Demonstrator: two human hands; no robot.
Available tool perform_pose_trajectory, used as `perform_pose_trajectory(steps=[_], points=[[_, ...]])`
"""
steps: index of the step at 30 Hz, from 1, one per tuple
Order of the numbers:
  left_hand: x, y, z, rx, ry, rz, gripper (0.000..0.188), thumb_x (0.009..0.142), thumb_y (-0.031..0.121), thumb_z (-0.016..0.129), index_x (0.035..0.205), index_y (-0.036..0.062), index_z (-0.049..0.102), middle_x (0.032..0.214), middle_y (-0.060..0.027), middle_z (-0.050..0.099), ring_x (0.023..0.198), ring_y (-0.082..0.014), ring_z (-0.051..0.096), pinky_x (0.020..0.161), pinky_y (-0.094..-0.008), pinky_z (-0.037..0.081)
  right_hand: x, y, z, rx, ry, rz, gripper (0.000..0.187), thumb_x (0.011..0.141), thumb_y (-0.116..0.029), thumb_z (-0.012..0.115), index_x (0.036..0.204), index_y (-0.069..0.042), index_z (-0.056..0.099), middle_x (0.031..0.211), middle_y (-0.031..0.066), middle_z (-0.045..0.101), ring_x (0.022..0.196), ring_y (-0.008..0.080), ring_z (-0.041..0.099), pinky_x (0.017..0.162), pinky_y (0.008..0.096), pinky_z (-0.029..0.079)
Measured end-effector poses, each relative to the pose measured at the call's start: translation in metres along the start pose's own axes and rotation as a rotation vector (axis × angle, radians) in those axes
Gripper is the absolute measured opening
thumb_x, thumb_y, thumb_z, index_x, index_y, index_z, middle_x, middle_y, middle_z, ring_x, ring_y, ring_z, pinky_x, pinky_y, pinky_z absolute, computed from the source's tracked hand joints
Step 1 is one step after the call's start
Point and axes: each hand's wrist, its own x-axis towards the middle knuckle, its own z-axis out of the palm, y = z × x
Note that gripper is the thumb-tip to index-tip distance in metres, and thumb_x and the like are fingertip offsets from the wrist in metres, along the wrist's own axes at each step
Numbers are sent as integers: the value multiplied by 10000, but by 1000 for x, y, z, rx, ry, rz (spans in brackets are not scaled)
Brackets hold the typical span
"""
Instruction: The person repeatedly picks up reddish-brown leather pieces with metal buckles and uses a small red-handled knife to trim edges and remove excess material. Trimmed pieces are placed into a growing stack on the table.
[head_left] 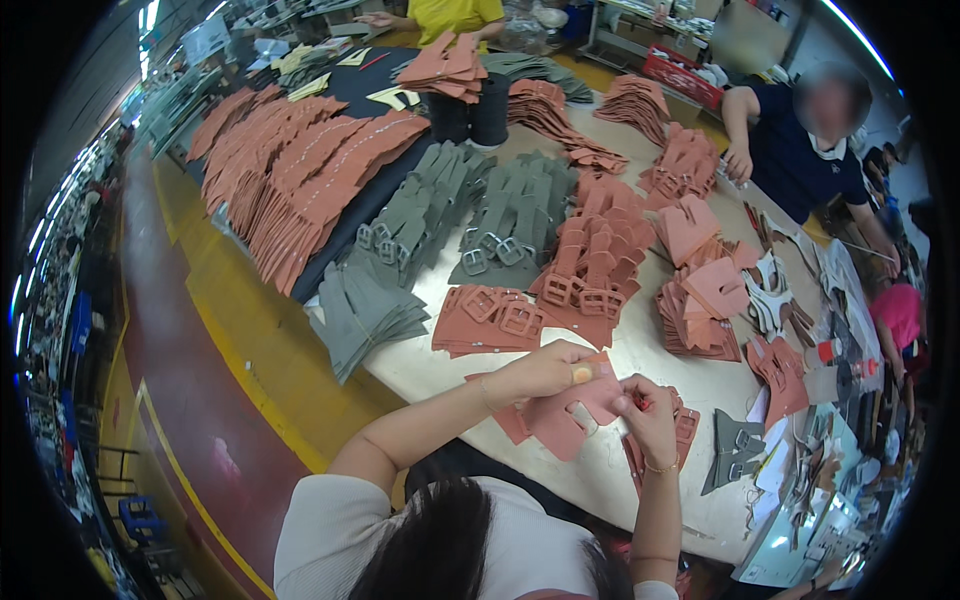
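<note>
My left hand (545, 370) is closed on the upper edge of a coral leather piece (556, 421), its thumb pressed on the front. A slot is cut through this flat piece, which is raised above the pale table. At its right edge, my right hand (652, 424) has its fingers curled around a small red object (643, 402), mostly hidden, and its fingertips meet the leather. Just beyond my hands lie coral pieces with covered square buckles (520, 317). Under my right wrist, more coral buckled straps (686, 424) are partly covered by my arm.
Green buckled straps (510, 215) and a fanned green stack (365, 310) lie ahead. Coral slotted pieces (700, 300) are piled to the right, near a small green buckled piece (735, 452). A co-worker (810, 150) stands at the right edge; another person in yellow (455, 15) is across the table.
</note>
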Motion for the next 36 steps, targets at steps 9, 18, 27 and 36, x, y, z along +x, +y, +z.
perform_pose_trajectory(steps=[9,18,27,36], points=[[-10,-4,1,55,-210,11,372,907,264,638,1135,-26,595,913,-33,626,827,-90,555,761,-268,471,6,-2,5,-116,205,-220,158,802,-107,751,842,-9,634,754,-5,511,638,75,414,600,212,354],[-5,-34,8,74,-183,84,309,901,192,601,1113,-32,601,932,-37,640,871,-106,579,804,-267,477,12,7,14,-202,286,-187,236,726,-97,805,809,-19,598,716,-35,471,628,58,376,566,199,325],[-7,-48,19,-63,-154,-70,358,885,219,656,1147,-16,592,1042,-56,643,925,-109,580,832,-273,477,14,21,17,-43,434,-280,181,899,-109,673,785,-14,569,681,-60,479,626,32,377,571,179,326],[-9,-66,27,-154,-242,-162,405,931,232,626,1255,-3,567,1132,-51,627,1028,-116,557,874,-268,464,15,24,12,-49,469,-299,105,914,-81,630,848,-16,580,724,-48,502,646,36,396,583,179,342]])
